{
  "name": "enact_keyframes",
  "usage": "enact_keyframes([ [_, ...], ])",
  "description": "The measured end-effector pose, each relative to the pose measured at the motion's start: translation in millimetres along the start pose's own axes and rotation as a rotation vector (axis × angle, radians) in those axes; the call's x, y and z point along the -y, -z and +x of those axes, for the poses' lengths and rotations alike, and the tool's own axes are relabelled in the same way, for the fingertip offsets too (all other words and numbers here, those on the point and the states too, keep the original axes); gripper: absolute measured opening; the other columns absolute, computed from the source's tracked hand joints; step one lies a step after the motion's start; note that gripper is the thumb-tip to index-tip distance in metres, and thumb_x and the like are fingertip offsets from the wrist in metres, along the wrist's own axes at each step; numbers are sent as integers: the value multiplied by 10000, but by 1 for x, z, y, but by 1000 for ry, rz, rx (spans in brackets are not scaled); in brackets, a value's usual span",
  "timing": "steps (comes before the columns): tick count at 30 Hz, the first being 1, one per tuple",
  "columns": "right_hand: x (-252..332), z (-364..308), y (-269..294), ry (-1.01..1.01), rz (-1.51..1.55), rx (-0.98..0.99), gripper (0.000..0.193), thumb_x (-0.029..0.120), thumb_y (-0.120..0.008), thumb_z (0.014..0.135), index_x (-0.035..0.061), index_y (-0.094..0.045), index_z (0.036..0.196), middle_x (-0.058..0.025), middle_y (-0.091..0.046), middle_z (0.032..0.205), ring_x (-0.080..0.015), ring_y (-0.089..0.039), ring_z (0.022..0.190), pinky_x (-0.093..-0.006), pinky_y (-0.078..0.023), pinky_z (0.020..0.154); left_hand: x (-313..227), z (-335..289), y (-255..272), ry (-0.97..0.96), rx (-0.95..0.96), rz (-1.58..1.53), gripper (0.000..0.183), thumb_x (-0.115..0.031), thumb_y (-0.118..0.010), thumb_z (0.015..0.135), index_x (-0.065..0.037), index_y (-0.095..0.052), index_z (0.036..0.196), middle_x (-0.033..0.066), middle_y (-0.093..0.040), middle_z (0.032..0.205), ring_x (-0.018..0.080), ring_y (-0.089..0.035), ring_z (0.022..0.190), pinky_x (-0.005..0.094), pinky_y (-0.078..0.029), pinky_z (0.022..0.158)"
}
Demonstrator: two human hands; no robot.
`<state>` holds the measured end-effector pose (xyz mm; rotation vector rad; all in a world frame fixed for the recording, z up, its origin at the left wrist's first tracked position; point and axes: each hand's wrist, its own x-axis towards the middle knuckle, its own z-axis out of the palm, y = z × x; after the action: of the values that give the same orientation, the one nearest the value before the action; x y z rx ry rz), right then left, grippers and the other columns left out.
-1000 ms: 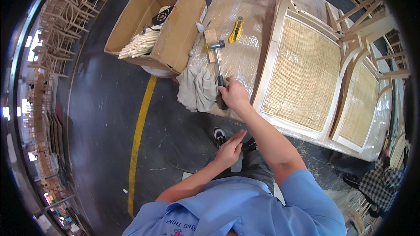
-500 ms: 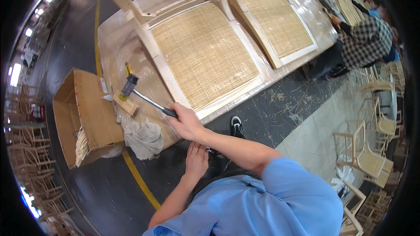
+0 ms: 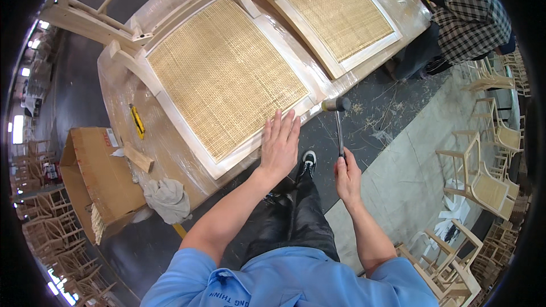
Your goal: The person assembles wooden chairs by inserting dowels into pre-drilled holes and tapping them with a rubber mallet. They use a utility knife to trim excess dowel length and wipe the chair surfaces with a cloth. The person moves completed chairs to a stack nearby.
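My right hand [image 3: 347, 181] is wrapped round the black grip of a mallet [image 3: 339, 131] with a metal shaft and a yellow-and-black head. The mallet's head is close to the front right corner of a pale wooden chair [image 3: 224, 169] with a woven cane seat panel [image 3: 227, 74]; whether it touches cannot be made out. Across the front edge of that seat lies my left hand [image 3: 280, 146], open, its fingers stretched towards the panel. The chair rests on a plastic-covered table [image 3: 126, 92].
Left on the table are a yellow utility knife [image 3: 136, 121], a wood block [image 3: 138, 157] and a grey rag [image 3: 169, 199]. A cardboard box [image 3: 108, 170] stands beside them. Another cane chair [image 3: 336, 8] lies to the right, with a person in a checked shirt [image 3: 475, 23] beyond. Chairs [image 3: 483, 185] stand right.
The mallet has been lifted from over the table's left side and swung right to the seat's front corner. My left hand has risen from beneath my right arm onto the seat edge.
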<state>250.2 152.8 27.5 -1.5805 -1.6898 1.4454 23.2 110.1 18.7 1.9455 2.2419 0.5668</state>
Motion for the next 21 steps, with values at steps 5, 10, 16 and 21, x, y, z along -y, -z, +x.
enact_keyframes([
  [5, 18, 39, 2, 141, -142, 26, 375, 178, -560, 1051, 40, -569, 1400, -127, -632, 798, -212, -620, 692, -347, -509, 694, 1, 25, -17, 106, 114, 117, 686, -204, -639, 952, 19, -394, 1553, 169, -309, 1668, 428, -201, 1566, 587, -136, 1268],
  [10, 12, 62, -1, 257, -309, 33, 379, 177, -574, 1045, 42, -576, 1399, -177, -670, 851, -290, -665, 734, -365, -529, 744, -6, 24, -32, 123, 142, 163, 750, -242, -674, 930, 26, -376, 1564, 170, -232, 1704, 405, -176, 1581, 560, -104, 1279],
  [16, 22, 64, 16, 145, -192, 103, 393, 158, -566, 1052, 39, -572, 1426, -143, -650, 860, -220, -639, 748, -332, -526, 757, -5, 20, -39, 133, 140, 245, 797, -263, -696, 911, 20, -360, 1577, 166, -215, 1713, 384, -164, 1589, 539, -88, 1282],
  [21, 14, 63, 13, 415, -52, -86, 406, 129, -582, 1045, 28, -562, 1437, -131, -681, 927, -204, -642, 762, -336, -535, 775, -7, 21, -39, 126, 161, 314, 805, -265, -690, 909, 5, -351, 1588, 151, -221, 1715, 367, -156, 1595, 528, -79, 1285],
])
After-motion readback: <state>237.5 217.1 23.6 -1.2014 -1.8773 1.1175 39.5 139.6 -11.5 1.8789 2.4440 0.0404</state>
